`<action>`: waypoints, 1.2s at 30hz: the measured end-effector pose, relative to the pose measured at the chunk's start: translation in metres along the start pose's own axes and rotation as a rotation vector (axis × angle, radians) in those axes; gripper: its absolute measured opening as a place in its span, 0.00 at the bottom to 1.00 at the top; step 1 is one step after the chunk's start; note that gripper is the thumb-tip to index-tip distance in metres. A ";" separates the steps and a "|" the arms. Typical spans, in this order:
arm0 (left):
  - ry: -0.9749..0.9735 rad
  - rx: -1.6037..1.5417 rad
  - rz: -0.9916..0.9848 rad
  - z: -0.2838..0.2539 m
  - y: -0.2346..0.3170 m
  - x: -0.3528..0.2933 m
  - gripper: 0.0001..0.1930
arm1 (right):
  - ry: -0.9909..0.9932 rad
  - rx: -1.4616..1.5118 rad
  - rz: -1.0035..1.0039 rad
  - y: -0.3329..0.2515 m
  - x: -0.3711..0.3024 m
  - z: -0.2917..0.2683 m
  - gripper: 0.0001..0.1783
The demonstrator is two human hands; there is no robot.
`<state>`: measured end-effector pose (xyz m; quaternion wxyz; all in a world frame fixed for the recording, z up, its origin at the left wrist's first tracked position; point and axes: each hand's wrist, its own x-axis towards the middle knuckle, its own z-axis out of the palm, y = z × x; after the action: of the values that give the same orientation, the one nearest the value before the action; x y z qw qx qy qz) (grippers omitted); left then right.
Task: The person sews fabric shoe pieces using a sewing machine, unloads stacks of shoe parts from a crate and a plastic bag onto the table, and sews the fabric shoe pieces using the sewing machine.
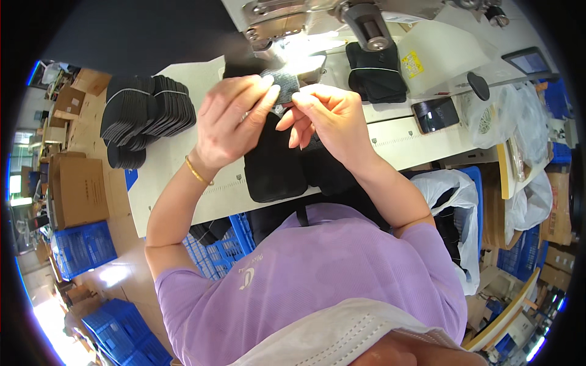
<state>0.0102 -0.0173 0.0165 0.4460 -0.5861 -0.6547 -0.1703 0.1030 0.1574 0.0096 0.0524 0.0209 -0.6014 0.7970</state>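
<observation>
Near the sewing machine head (287,27), my left hand (232,119) and my right hand (332,119) pinch a small dark grey fabric piece (285,86) between them. The left thumb and forefinger hold its left side. On its right edge, the right thumb and forefinger are closed, while the other right fingers curl loosely below. Under my hands, black fabric pieces (274,168) lie at the table's front edge, partly hidden by my right hand and forearm. Strong lamp light glares just behind the small piece, so the needle area is hard to make out.
Tied bundles of black fabric pieces (146,110) are stacked at the table's left end. Another tied black bundle (377,73) lies right of the machine, near a phone (434,114). Blue crates (217,250) and a white-bag-lined bin (455,189) stand below the front edge.
</observation>
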 end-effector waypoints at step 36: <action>-0.006 0.092 -0.096 0.020 -0.010 0.007 0.18 | -0.017 -0.007 0.028 0.012 -0.007 0.009 0.11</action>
<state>-0.0064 -0.0004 0.0145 0.4618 -0.5336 -0.6904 -0.1594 0.1085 0.1451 0.0004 0.0362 0.0189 -0.6048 0.7954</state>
